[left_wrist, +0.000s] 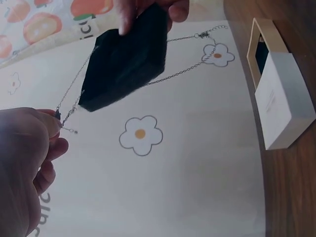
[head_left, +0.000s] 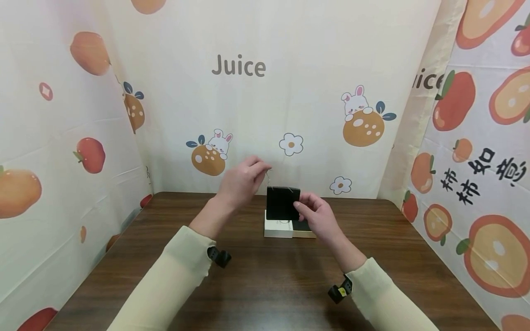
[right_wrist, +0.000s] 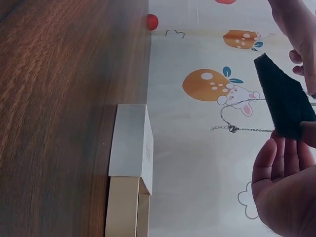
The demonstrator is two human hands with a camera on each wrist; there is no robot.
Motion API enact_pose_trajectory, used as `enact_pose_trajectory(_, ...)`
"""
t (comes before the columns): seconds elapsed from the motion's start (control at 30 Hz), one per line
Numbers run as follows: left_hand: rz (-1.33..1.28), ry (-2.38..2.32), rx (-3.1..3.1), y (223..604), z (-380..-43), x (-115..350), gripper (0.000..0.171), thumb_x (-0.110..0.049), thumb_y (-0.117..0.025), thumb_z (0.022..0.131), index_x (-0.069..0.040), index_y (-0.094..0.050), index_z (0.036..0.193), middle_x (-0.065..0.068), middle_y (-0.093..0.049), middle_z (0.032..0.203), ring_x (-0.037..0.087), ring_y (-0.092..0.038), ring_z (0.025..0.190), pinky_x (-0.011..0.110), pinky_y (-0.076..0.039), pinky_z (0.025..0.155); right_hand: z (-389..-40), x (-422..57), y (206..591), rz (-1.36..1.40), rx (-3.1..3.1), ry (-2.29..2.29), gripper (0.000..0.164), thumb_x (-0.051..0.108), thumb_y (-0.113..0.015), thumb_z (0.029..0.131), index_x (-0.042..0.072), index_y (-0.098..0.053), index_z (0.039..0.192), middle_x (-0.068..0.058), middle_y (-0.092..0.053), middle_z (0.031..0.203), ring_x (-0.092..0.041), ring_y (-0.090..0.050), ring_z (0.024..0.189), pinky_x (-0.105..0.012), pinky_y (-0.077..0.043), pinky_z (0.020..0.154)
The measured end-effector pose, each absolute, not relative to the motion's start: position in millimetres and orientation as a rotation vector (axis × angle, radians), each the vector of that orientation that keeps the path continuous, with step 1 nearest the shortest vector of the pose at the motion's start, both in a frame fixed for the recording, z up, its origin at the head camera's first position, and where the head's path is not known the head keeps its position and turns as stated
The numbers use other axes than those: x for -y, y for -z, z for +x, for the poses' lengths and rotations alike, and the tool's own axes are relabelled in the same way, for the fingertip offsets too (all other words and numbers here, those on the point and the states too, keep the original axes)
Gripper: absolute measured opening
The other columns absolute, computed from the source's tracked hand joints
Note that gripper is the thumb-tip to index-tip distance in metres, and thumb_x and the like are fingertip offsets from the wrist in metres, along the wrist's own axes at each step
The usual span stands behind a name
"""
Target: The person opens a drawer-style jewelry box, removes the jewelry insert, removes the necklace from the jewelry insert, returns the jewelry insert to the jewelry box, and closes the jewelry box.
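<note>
Above the table my right hand (head_left: 316, 214) holds a square black jewelry pad (head_left: 281, 203) by its right edge, thumb on the face toward me and fingers behind. A thin silver necklace (left_wrist: 175, 75) runs past the pad. Up at the pad's upper left, my left hand (head_left: 242, 181) pinches one end of the chain between thumb and fingertips, drawn taut to the pad's edge. On the opposite side, a loop of chain with a small clasp (right_wrist: 232, 129) hangs below the pad in the right wrist view.
A small gift box stands on the brown wooden table (head_left: 265, 285) below the hands, its white sleeve (head_left: 278, 232) partly slid off a tan drawer (head_left: 304, 234) with a dark inside. Fruit-printed cloth (head_left: 290, 69) hangs behind the table and along both sides.
</note>
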State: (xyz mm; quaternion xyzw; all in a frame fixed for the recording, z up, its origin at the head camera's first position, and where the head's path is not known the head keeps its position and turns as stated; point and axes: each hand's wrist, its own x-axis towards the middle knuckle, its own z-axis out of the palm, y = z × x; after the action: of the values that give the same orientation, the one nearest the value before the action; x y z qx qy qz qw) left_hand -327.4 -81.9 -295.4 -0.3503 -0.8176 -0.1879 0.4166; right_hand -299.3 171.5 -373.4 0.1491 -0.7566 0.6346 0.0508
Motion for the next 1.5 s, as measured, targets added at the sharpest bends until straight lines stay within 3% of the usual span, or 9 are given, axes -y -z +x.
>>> enact_pose_trajectory(0.33,-0.798,0.512,2.061,280.6,-333.8,90.1,0.013,-0.009,-0.075,0.104,-0.007,-0.082,0.116,0.009,-0.073,0.107,0.023,-0.077,0.083,0.033,-0.065,0.066,-301.0,-172.4,377.2,0.478,2.298,-1.931,0.018,0.013,-0.066,0.110,-0.001,-0.066,0.123,-0.001,-0.063,0.100,-0.015,-0.061,0.081,-0.025,-0.058,0.077)
enact_pose_trajectory(0.67,-0.628,0.544,2.013,264.2,-337.4,105.2,0.016,-0.010,-0.074,0.106,-0.005,-0.082,0.118,0.013,-0.077,0.108,0.029,-0.079,0.095,0.039,-0.068,0.076,-299.4,-173.4,376.9,0.491,2.317,-1.913,0.023,0.014,-0.067,0.110,-0.004,-0.065,0.124,-0.002,-0.065,0.103,-0.015,-0.061,0.084,-0.023,-0.058,0.078)
enact_pose_trajectory(0.97,-0.573,0.573,1.994,255.0,-335.4,113.5,0.015,-0.011,-0.072,0.107,-0.006,-0.082,0.117,0.014,-0.075,0.111,0.030,-0.078,0.093,0.041,-0.063,0.064,-299.5,-174.3,377.8,0.487,2.327,-1.904,0.025,0.015,-0.066,0.110,-0.005,-0.065,0.125,-0.003,-0.064,0.105,-0.015,-0.061,0.085,-0.022,-0.057,0.077)
enact_pose_trajectory(1.5,-0.506,0.615,1.983,252.5,-336.0,114.8,0.017,-0.009,-0.070,0.107,-0.005,-0.082,0.118,0.015,-0.075,0.110,0.031,-0.076,0.086,0.041,-0.056,0.059,-300.3,-177.6,381.1,0.483,2.349,-1.888,0.022,0.016,-0.066,0.111,-0.001,-0.067,0.124,-0.005,-0.066,0.108,-0.018,-0.062,0.090,-0.026,-0.059,0.079)
